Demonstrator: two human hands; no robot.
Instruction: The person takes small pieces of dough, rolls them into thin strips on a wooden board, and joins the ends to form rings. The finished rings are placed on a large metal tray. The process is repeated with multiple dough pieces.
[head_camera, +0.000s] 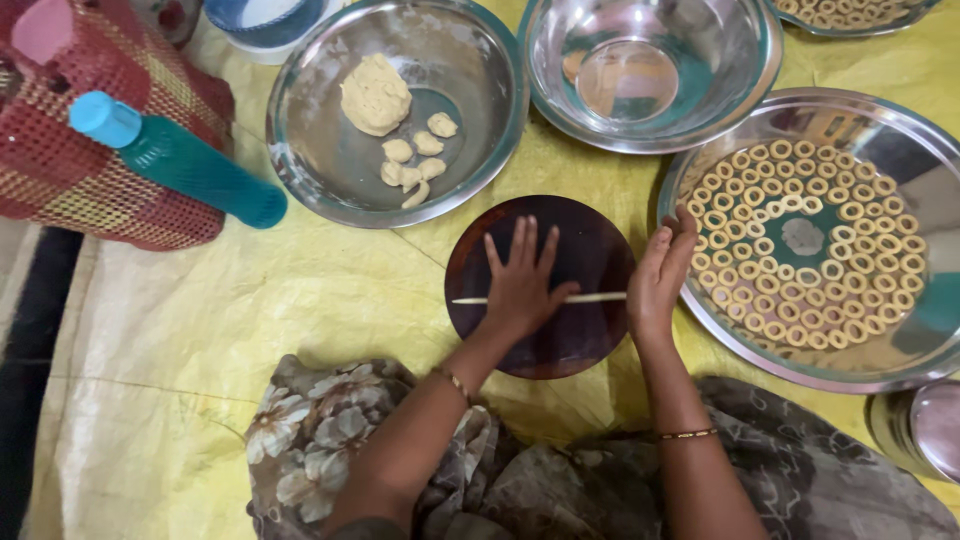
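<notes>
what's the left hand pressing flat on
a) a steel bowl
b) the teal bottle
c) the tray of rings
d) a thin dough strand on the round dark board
d: the left hand lies palm down on the thin dough strand stretched across the dark board.

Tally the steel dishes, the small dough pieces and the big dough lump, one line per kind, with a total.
Round steel dishes lying open: 4, among them the dish with dough, an empty bowl and the tray of dough rings
Large pale dough lump: 1
Small pale dough pieces: 6
Total: 11
</notes>
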